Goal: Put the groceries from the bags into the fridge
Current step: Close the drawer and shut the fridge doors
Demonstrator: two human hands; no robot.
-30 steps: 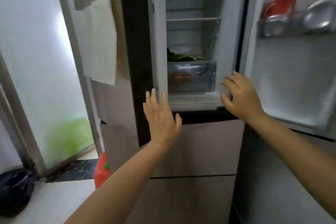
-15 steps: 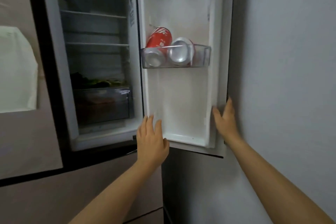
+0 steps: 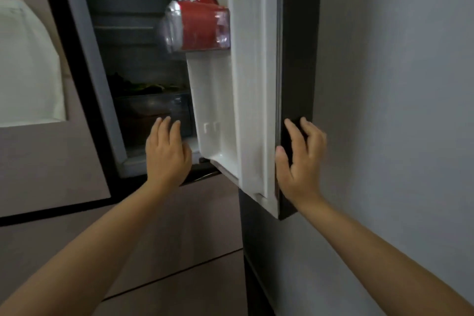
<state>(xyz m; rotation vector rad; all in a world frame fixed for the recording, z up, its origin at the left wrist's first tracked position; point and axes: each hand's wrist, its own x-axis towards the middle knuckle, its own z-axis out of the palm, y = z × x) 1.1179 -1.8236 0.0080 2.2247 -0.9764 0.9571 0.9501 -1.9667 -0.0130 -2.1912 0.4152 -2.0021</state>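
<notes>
The fridge door point(image 3: 254, 84) stands partly swung in, seen almost edge-on. My right hand point(image 3: 298, 161) lies flat on the door's dark outer face near its lower corner, fingers spread, holding nothing. My left hand point(image 3: 166, 151) hovers open in front of the fridge's lower opening, empty. A red drink can point(image 3: 198, 27) lies in the clear door rack point(image 3: 223, 31). Inside the dark compartment, green leaves point(image 3: 143, 87) rest above a clear crisper drawer point(image 3: 154, 115). No grocery bags are in view.
A grey wall point(image 3: 397, 110) runs close along the right of the door. The closed left fridge door point(image 3: 38, 161) bears a white sheet point(image 3: 28, 64). Brown lower drawer fronts point(image 3: 179, 238) sit beneath the opening.
The view swung right, then the door swung inward from facing me to nearly edge-on. My right hand went from the fridge's front to the door's outer face. The second can is now hidden.
</notes>
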